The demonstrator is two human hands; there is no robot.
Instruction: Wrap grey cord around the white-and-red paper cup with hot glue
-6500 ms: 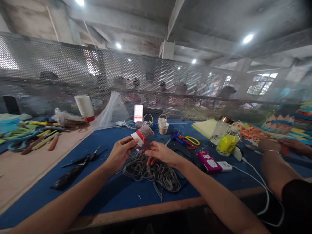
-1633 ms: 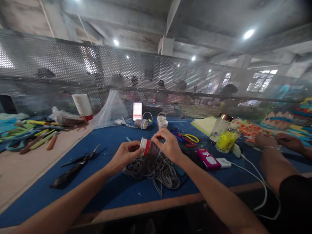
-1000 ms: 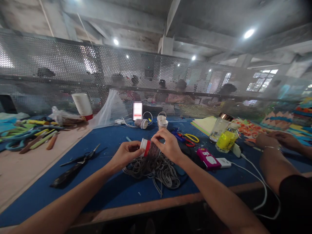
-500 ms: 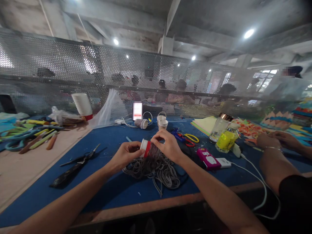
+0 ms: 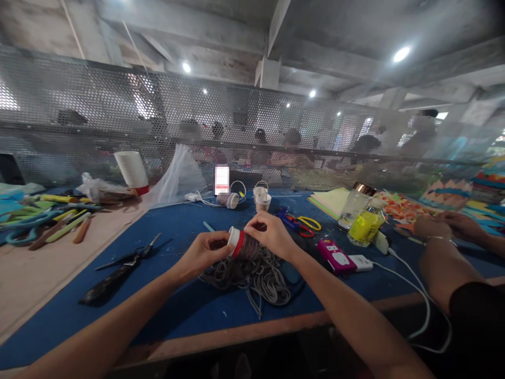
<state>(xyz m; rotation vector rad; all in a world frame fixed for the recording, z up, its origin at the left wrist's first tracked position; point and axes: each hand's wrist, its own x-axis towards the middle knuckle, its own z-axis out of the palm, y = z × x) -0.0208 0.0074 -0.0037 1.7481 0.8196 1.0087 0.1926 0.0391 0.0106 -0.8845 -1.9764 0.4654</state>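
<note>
My left hand [image 5: 203,252] is closed round the white end of a small paper cup [image 5: 236,243] with a red band, its body wrapped in grey cord. It lies on its side just above a loose heap of grey cord [image 5: 252,273] on the blue table mat [image 5: 189,305]. My right hand [image 5: 270,234] rests over the wrapped part of the cup, fingers pinched on the cord there.
Black scissors [image 5: 132,258] and a dark tool [image 5: 104,289] lie at the left. A pink device [image 5: 334,256] with a white charger [image 5: 361,262], a glass jar [image 5: 356,208] and a yellow bottle [image 5: 363,229] stand right. Another person's hands [image 5: 437,229] work at far right. Perforated metal screen [image 5: 252,137] behind.
Since the oldest frame the cup has come down closer to the cord heap and my right hand has moved up onto it. Over the last second both hands barely shift.
</note>
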